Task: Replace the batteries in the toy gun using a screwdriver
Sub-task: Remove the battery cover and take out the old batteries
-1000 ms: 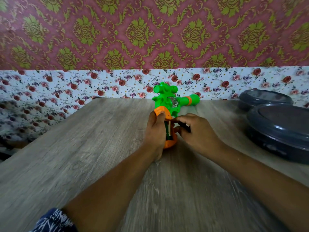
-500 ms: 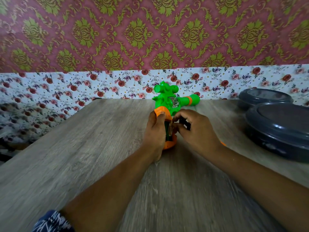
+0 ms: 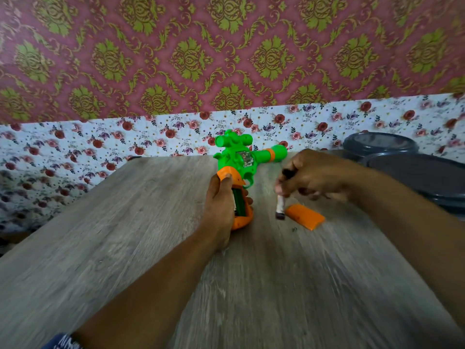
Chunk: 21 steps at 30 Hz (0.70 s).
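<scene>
A green toy gun (image 3: 239, 157) with an orange grip lies on the wooden table (image 3: 125, 235), barrel pointing right. My left hand (image 3: 220, 210) grips the orange handle, whose open battery bay shows dark green inside. To the right, my right hand (image 3: 312, 177) pinches a battery (image 3: 280, 209) that hangs end-down just above the table; a dark object also pokes from the fist. The orange battery cover (image 3: 304, 216) lies loose on the table beside the battery.
Two dark grey lidded containers (image 3: 415, 172) stand at the table's right, behind my right forearm. A patterned wall rises just past the table's far edge. A tiny dark speck, perhaps a screw (image 3: 294, 229), lies near the cover.
My right hand has pulled away from the grip to the right, bringing a battery out with it. The orange cover has come into view on the table. My left hand holds still.
</scene>
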Motion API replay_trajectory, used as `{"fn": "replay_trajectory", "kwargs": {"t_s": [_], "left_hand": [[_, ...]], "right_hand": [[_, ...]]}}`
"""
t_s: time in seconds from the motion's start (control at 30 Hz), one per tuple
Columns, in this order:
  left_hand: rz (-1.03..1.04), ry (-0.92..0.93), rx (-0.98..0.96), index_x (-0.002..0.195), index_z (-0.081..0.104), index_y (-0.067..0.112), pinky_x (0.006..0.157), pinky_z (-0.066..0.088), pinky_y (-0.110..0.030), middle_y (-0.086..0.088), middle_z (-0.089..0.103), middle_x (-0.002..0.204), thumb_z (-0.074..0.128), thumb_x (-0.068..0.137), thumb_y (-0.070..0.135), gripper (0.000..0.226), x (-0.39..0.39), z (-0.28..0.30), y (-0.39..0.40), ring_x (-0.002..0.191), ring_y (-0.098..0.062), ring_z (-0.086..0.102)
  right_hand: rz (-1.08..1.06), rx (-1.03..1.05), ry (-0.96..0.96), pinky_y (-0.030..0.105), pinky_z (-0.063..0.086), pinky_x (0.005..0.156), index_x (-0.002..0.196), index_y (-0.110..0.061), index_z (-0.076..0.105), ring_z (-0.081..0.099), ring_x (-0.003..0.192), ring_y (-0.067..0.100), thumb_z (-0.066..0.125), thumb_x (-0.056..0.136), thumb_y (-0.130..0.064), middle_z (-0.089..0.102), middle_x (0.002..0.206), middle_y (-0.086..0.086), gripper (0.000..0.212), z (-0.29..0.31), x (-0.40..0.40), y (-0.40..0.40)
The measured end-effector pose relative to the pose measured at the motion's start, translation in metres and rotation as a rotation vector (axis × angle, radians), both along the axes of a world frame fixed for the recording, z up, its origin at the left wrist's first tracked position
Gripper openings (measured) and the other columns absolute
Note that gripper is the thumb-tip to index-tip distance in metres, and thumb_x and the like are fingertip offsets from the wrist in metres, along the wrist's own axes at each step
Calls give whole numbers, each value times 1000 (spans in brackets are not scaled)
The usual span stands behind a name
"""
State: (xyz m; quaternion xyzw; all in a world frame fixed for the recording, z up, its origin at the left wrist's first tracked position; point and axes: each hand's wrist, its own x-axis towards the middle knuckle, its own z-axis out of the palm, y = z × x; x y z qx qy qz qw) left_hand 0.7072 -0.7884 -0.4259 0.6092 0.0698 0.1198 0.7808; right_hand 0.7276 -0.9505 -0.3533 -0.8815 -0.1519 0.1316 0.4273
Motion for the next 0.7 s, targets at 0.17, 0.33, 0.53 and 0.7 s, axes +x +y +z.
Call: {"fn": "replay_trajectory", "kwargs": {"t_s": [0.17, 0.33, 0.53, 0.7], "left_hand": [[3, -12, -12, 111, 45, 26, 47, 53, -22, -8, 61, 80, 36, 101, 32, 14, 2, -3, 0, 58, -16, 61], [-14, 4, -20, 124, 45, 21, 48, 54, -22, -8, 62, 82, 36, 101, 35, 28, 3, -4, 3, 61, -15, 62], [-21, 15, -23, 135, 43, 12, 50, 54, -24, -8, 62, 80, 36, 101, 36, 43, 8, -9, 5, 52, -10, 64], [-51, 19, -59, 137, 42, 12, 47, 55, -23, -9, 61, 82, 36, 101, 35, 43, 8, -9, 5, 48, -8, 64]], "right_hand": [[22, -400, 150, 16, 26, 38, 87, 5, 65, 33, 33, 6, 74, 75, -11, 65, 52, 4, 22, 7, 4, -29], [-23, -428, 270, 12, 23, 35, 81, -4, 59, 30, 33, 6, 72, 79, -12, 69, 62, 11, 15, -7, 11, -39], [-82, -432, 338, 12, 24, 30, 82, -1, 60, 30, 32, 4, 64, 86, -13, 67, 52, 6, 13, -15, 17, -47], [-98, -422, 380, 12, 23, 29, 83, -3, 56, 29, 33, 4, 59, 89, -16, 68, 54, 7, 15, -17, 20, -48]]}}
